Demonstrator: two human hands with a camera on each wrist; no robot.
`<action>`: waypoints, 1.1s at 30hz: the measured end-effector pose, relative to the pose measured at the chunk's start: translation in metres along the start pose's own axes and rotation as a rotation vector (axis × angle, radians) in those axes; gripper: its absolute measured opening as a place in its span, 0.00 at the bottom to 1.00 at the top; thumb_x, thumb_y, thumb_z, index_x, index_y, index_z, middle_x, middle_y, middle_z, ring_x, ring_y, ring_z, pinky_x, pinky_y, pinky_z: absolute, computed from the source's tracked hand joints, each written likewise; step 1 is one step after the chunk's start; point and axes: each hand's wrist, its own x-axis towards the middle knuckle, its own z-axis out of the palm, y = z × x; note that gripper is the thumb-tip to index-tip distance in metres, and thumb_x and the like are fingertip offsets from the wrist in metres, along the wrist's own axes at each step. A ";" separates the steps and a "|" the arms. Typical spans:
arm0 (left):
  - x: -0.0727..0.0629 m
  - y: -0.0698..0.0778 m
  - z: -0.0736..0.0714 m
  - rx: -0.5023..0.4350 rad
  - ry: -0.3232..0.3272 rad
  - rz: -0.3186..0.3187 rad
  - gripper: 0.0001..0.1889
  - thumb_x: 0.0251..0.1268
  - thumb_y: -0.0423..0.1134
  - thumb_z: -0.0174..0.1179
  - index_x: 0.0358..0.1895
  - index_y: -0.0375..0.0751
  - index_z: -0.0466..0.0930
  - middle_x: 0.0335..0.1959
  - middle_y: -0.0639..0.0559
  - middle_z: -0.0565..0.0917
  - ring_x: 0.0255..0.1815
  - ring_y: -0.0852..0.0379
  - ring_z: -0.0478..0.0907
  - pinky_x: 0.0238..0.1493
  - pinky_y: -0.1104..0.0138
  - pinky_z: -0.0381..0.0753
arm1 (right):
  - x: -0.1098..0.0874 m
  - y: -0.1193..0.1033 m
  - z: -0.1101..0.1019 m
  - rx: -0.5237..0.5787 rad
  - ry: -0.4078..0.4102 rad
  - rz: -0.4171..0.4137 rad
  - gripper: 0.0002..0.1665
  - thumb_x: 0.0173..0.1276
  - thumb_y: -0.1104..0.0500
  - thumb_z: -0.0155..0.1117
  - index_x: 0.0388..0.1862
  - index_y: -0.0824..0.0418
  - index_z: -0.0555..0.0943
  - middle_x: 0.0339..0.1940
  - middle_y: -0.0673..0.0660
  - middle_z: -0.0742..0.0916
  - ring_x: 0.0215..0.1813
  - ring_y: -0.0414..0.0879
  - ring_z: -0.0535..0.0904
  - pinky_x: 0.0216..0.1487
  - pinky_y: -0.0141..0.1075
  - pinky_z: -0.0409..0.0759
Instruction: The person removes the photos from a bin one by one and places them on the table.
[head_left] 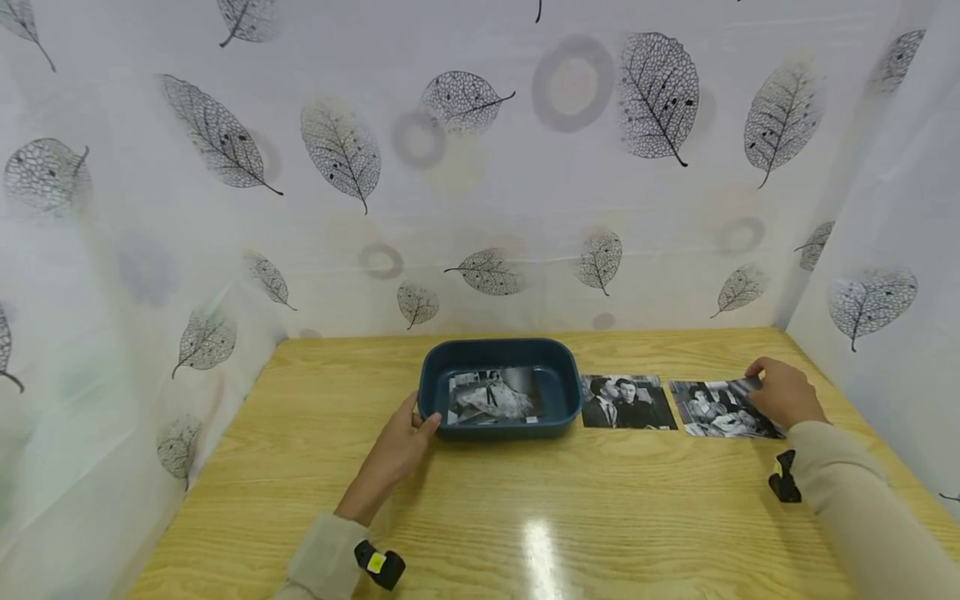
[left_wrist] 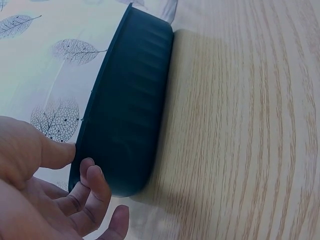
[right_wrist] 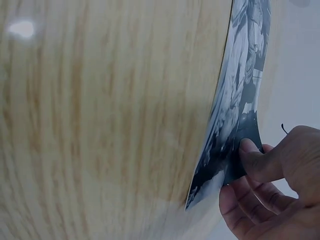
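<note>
A dark blue-green plastic tray [head_left: 558, 379] stands on the wooden table, and a black-and-white photo [head_left: 495, 396] of a figure in a wide gown lies inside it. My left hand [head_left: 401, 437] grips the tray's left front corner, thumb at the rim and fingers against the outer wall [left_wrist: 122, 100]. At the right, my right hand [head_left: 787, 396] pinches the right edge of another black-and-white photo [head_left: 716, 408] between thumb and fingers. That photo bends up at the pinched edge in the right wrist view [right_wrist: 232, 100]. Between tray and pinched photo lies a photo of two people [head_left: 628, 402].
White curtains [head_left: 510, 192] printed with grey leaves hang behind the table and along both sides. The wooden table [head_left: 480, 500] stretches in front of the tray, with a bright light reflection on it. A black wrist camera [head_left: 380, 564] sits on the left wrist.
</note>
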 end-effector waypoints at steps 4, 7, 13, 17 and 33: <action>-0.001 -0.001 0.000 0.002 0.002 0.007 0.33 0.81 0.40 0.52 0.81 0.35 0.50 0.40 0.43 0.73 0.20 0.56 0.66 0.20 0.64 0.68 | -0.003 -0.005 -0.002 -0.002 -0.008 0.005 0.19 0.58 0.70 0.63 0.49 0.77 0.75 0.34 0.71 0.81 0.33 0.62 0.74 0.33 0.57 0.72; -0.001 -0.001 0.000 0.001 0.002 0.010 0.33 0.81 0.41 0.51 0.80 0.34 0.50 0.40 0.43 0.73 0.19 0.56 0.66 0.19 0.64 0.67 | -0.005 -0.006 -0.002 -0.002 -0.018 0.011 0.20 0.58 0.70 0.62 0.49 0.79 0.75 0.33 0.70 0.81 0.32 0.61 0.74 0.32 0.55 0.72; -0.001 -0.001 0.001 -0.003 0.002 0.014 0.33 0.81 0.40 0.52 0.80 0.35 0.51 0.40 0.43 0.73 0.23 0.55 0.68 0.22 0.63 0.68 | -0.006 -0.001 -0.001 -0.011 -0.031 0.010 0.21 0.60 0.69 0.63 0.50 0.80 0.75 0.35 0.73 0.81 0.33 0.62 0.76 0.32 0.55 0.74; 0.000 -0.002 0.001 -0.007 0.001 0.012 0.33 0.81 0.40 0.52 0.80 0.36 0.51 0.39 0.44 0.73 0.25 0.54 0.68 0.25 0.63 0.69 | -0.006 0.002 0.000 -0.021 -0.034 0.002 0.21 0.61 0.68 0.64 0.51 0.79 0.75 0.38 0.75 0.82 0.38 0.67 0.78 0.34 0.58 0.74; 0.001 -0.002 0.000 -0.003 0.014 0.010 0.33 0.80 0.40 0.52 0.80 0.34 0.51 0.40 0.43 0.73 0.27 0.54 0.69 0.27 0.63 0.69 | -0.003 -0.023 -0.009 0.042 0.024 -0.022 0.20 0.62 0.71 0.58 0.53 0.81 0.74 0.48 0.82 0.78 0.46 0.75 0.76 0.38 0.60 0.76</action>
